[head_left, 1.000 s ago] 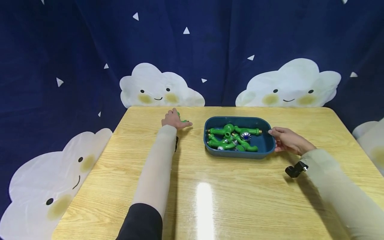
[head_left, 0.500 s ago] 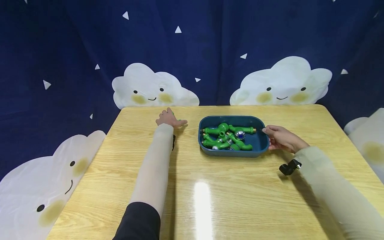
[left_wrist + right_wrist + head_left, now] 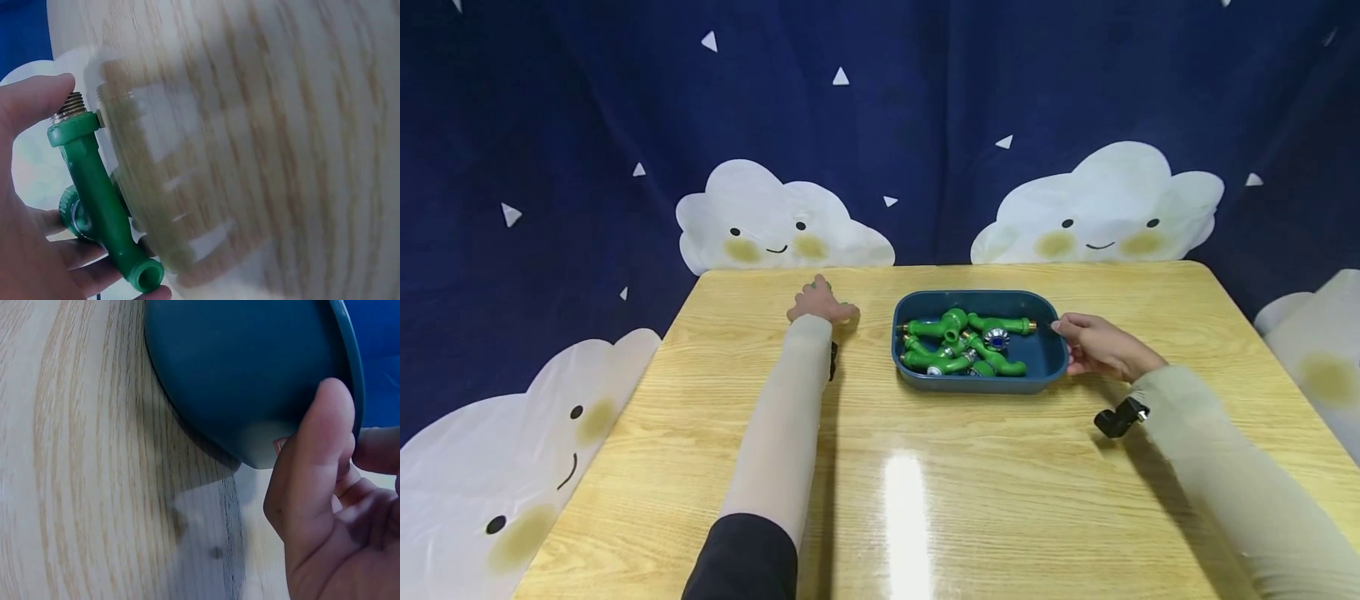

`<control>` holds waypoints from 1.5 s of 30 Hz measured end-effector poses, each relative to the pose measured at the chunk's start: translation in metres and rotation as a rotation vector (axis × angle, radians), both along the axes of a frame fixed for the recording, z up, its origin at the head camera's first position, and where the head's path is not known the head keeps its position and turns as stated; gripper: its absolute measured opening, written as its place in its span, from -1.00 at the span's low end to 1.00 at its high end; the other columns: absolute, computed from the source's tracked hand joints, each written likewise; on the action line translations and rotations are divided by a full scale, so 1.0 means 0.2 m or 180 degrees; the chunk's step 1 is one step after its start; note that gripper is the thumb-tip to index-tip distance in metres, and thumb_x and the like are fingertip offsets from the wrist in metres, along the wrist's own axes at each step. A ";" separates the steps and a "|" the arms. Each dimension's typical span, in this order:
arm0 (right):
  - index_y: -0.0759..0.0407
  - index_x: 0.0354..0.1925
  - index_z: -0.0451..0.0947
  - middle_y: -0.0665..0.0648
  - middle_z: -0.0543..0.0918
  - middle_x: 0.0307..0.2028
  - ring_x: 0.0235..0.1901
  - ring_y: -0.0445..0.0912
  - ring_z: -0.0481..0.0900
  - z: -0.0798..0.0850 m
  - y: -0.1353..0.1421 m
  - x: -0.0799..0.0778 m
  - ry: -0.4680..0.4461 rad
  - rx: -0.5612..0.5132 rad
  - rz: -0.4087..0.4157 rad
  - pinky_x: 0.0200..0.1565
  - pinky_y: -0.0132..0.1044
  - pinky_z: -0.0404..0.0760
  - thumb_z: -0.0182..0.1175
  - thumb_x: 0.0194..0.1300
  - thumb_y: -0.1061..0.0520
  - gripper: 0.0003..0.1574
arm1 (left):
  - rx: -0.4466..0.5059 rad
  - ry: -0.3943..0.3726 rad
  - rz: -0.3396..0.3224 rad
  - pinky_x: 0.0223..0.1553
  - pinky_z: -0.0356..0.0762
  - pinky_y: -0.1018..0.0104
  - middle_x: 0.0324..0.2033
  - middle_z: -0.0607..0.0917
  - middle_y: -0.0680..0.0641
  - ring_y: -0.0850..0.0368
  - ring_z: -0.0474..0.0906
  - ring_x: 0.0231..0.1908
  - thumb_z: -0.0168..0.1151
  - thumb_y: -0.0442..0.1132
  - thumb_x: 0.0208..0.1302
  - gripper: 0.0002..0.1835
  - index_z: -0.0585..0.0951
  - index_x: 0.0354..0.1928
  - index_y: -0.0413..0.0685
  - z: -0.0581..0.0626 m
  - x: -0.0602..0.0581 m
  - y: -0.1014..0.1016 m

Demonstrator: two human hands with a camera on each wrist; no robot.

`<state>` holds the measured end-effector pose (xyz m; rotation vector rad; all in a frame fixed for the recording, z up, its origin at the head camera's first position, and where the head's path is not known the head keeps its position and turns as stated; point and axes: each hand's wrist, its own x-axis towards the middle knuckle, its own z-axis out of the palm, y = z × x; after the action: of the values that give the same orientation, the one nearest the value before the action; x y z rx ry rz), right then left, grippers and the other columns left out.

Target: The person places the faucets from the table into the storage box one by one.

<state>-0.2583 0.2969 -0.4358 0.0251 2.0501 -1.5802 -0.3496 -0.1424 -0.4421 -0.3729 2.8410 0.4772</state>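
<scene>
At the far left of the table, my left hand (image 3: 820, 305) is around a green faucet (image 3: 103, 206). The left wrist view shows its threaded brass end beside my thumb tip, with my other fingers curled behind its body and round knob. In the head view my hand hides most of it. My right hand (image 3: 1105, 346) holds the right end of a dark teal plastic bin (image 3: 977, 384), its thumb over the rim and fingers outside, as the right wrist view shows. Inside the bin several green faucets (image 3: 1000, 360) with brass ends and silver parts lie jumbled, mostly towards the left.
The light wooden table (image 3: 1000, 492) ends at a dark blue curtain (image 3: 925, 100) printed with white clouds. Black wrist cameras, such as the right one (image 3: 1120, 417), hang close above the tabletop.
The head view has turned slightly, so everything sits further left. My left thumb has drawn in towards the fingers, and less green shows beside that hand. My right hand stays on the bin.
</scene>
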 end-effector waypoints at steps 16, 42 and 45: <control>0.12 -0.31 0.29 -0.04 0.41 -0.51 -0.57 -0.23 0.52 0.00 0.01 0.03 -0.0014 0.0070 0.0030 -0.46 -0.39 0.65 -0.16 0.60 -0.07 -0.63 | -0.0059 0.0088 -0.0118 0.15 0.49 -0.22 0.38 0.31 -0.26 -0.23 0.31 0.34 0.22 0.34 0.16 0.02 0.05 0.51 0.02 -0.04 0.02 -0.01; 0.08 -0.34 0.30 -0.04 0.42 -0.50 -0.56 -0.23 0.52 0.01 0.00 0.02 0.0008 0.0026 0.0045 -0.44 -0.40 0.65 -0.17 0.60 -0.06 -0.63 | -0.0003 0.0428 -0.0424 0.11 0.51 -0.19 0.23 0.45 -0.24 -0.24 0.46 0.19 0.26 0.29 0.09 -0.04 0.16 0.45 0.03 0.07 0.12 -0.13; 0.08 -0.34 0.30 -0.04 0.42 -0.50 -0.56 -0.23 0.52 0.01 0.00 0.01 0.0007 0.0022 0.0050 -0.44 -0.40 0.65 -0.16 0.60 -0.07 -0.63 | -0.0082 0.0512 -0.0490 0.06 0.54 -0.16 0.18 0.49 -0.22 -0.20 0.51 0.12 0.27 0.28 0.08 -0.08 0.21 0.40 0.03 0.09 0.14 -0.13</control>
<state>-0.2558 0.2963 -0.4331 0.0098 2.0527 -1.5644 -0.3224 -0.1687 -0.4233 -0.1233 3.0036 0.4590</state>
